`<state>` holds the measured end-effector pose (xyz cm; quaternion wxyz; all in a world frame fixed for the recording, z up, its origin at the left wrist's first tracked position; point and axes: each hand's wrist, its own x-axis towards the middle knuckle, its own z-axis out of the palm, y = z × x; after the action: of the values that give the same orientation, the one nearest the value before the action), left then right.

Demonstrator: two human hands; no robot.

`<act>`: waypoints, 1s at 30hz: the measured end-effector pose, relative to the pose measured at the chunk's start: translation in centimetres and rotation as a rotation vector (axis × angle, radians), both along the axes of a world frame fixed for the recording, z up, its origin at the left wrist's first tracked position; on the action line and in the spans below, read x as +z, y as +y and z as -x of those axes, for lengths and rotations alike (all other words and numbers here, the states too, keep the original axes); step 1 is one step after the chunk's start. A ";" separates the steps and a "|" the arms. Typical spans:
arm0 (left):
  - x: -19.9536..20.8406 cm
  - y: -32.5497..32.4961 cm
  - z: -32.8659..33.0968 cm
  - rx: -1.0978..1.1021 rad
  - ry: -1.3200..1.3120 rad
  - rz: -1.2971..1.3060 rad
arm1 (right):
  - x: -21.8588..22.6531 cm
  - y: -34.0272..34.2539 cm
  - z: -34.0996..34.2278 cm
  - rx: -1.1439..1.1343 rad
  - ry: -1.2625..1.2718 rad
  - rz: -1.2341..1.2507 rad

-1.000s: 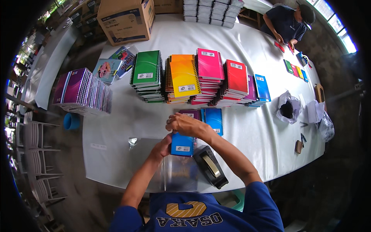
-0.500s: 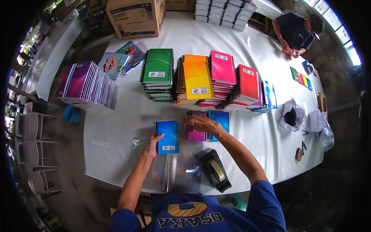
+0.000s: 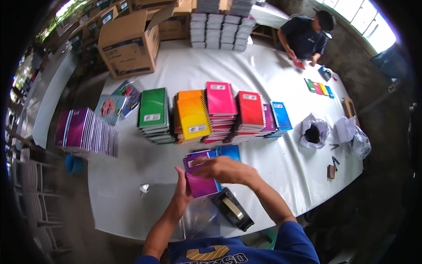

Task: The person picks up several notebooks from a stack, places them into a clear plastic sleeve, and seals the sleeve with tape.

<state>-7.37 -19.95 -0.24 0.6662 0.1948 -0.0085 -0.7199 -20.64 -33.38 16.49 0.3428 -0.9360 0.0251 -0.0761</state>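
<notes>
My left hand (image 3: 182, 192) grips a purple spiral notebook (image 3: 203, 186) by its left edge, thumb upright beside the rings. A blue edge shows beneath that notebook along its right side. Over the purple cover passes my right hand (image 3: 226, 170), blurred, so its fingers are hard to make out. Just beyond it a blue notebook (image 3: 229, 152) lies on the table, with part of another notebook to its left. Clear plastic film (image 3: 200, 220) is spread below my hands, and a black tape dispenser (image 3: 233, 209) stands to its right.
Notebook stacks line the middle: green (image 3: 153, 108), yellow (image 3: 193, 114), pink (image 3: 220, 99), red (image 3: 251, 110) and blue (image 3: 281, 115). Wrapped purple notebooks (image 3: 85, 132) stand left, a cardboard box (image 3: 127, 48) behind. A plastic bag (image 3: 314, 130) lies right. Another person (image 3: 303, 37) works at the far right.
The purple notebook has come left from beside the blue one and now lies over the blue notebook at my left hand. My view has shifted, so the stacks appear lower and further left.
</notes>
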 end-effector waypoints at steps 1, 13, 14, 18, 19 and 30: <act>2.3 -0.5 1.0 0.032 -0.042 -0.027 | 0.3 -2.5 2.6 -0.095 -0.067 0.081; 5.6 -5.2 2.3 -0.130 -0.116 -0.093 | -2.6 -10.7 10.6 -0.850 -0.314 0.648; 6.0 -5.3 2.2 -0.143 -0.127 -0.075 | -0.8 -10.4 10.9 -0.861 -0.477 0.525; 6.2 -5.1 2.1 -0.224 -0.172 0.014 | 6.0 -8.7 11.2 -0.196 -0.550 -0.355; 5.8 -5.2 2.2 -0.278 -0.144 0.036 | 6.0 -9.2 10.1 0.032 -0.480 -0.374; 8.4 -1.9 -0.2 -0.138 -0.252 -0.056 | -0.6 -7.9 0.9 -0.435 -0.250 -0.229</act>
<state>-7.17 -21.81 8.21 0.6032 0.3010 -0.0851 -0.7337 -21.52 -41.27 15.91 0.4222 -0.8471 0.1915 -0.2597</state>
